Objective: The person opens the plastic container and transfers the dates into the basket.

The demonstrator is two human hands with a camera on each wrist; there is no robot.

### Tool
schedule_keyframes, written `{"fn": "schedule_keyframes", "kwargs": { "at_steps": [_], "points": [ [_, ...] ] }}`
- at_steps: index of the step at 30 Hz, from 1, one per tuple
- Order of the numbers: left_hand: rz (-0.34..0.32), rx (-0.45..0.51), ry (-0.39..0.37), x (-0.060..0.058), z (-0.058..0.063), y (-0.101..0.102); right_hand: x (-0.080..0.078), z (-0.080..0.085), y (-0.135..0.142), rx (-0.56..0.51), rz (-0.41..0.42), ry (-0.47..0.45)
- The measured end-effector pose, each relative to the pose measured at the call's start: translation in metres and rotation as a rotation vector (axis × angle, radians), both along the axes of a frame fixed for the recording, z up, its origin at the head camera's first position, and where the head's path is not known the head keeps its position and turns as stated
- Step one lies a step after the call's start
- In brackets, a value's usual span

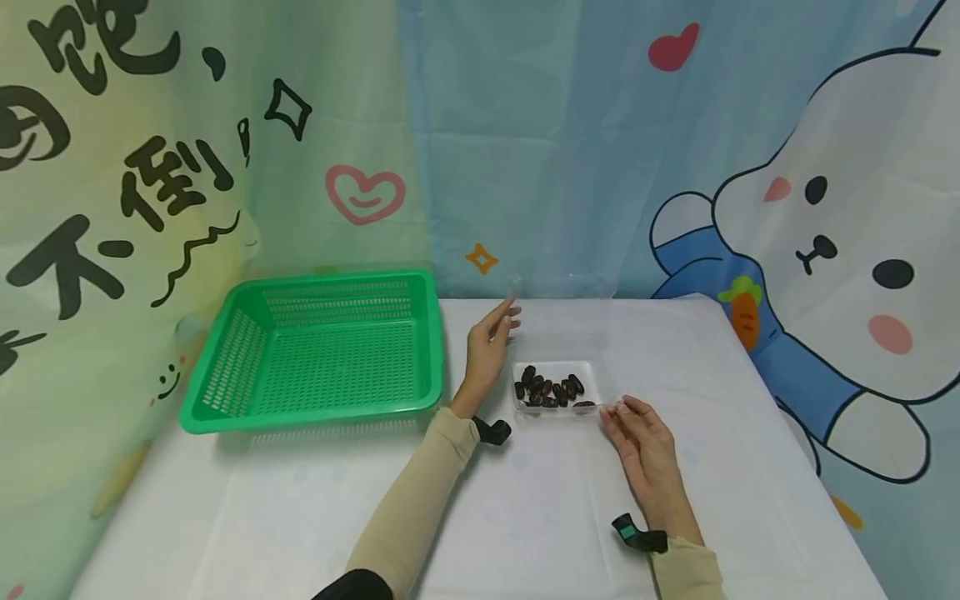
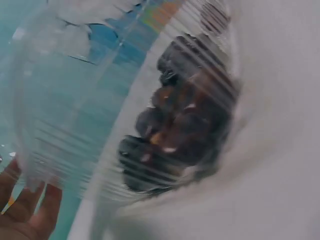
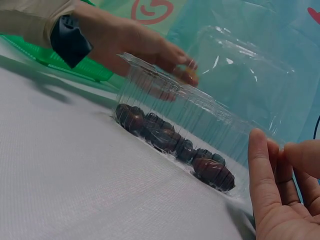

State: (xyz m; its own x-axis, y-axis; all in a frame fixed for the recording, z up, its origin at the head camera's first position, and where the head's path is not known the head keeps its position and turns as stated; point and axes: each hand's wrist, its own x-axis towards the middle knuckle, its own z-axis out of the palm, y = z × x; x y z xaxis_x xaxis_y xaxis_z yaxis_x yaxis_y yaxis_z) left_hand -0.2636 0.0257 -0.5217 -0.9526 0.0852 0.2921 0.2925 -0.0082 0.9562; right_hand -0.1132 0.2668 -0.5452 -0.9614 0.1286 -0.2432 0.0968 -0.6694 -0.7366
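A clear plastic clamshell box (image 1: 597, 385) sits on the white-covered table with its transparent lid (image 1: 562, 325) raised at the back. Several dark brown, wrinkled dates (image 1: 557, 393) lie in its bottom. My left hand (image 1: 486, 357) reaches to the lid's left side, its fairly straight fingers (image 2: 47, 205) right at the lid's edge in the left wrist view. At the front right corner, my right hand (image 1: 648, 450) pinches the box's rim between thumb and index finger, also seen in the right wrist view.
To the left of the box stands a green plastic basket (image 1: 311, 423) with perforated walls. The white table (image 1: 540, 517) ends behind the box at a printed curtain (image 1: 495, 100). Black straps (image 1: 491, 432) are worn on both wrists.
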Motion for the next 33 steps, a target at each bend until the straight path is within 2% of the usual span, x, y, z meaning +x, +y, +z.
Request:
{"fn": "schedule_keyframes", "kwargs": {
  "at_steps": [3, 8, 12, 18, 25, 33],
  "points": [
    [0.003, 0.068, -0.048, -0.003, -0.006, 0.003, 0.0, 0.0, 0.0, 0.003, 0.004, 0.008],
    [0.065, 0.115, -0.127, -0.008, -0.008, 0.004, -0.001, -0.001, 0.0, 0.011, 0.003, 0.004],
    [0.092, 0.135, -0.173, -0.013, -0.01, 0.004, -0.002, -0.001, -0.001, 0.022, -0.002, -0.009],
    [0.093, 0.129, -0.198, -0.019, -0.012, 0.003, -0.003, -0.001, -0.001, 0.03, -0.011, -0.032],
    [0.149, 0.041, -0.246, -0.018, -0.014, 0.003, -0.002, 0.0, -0.001, 0.031, -0.008, -0.044],
    [0.223, -0.096, -0.245, -0.015, -0.015, 0.0, -0.003, 0.0, -0.002, 0.051, -0.007, -0.045]
  ]
}}
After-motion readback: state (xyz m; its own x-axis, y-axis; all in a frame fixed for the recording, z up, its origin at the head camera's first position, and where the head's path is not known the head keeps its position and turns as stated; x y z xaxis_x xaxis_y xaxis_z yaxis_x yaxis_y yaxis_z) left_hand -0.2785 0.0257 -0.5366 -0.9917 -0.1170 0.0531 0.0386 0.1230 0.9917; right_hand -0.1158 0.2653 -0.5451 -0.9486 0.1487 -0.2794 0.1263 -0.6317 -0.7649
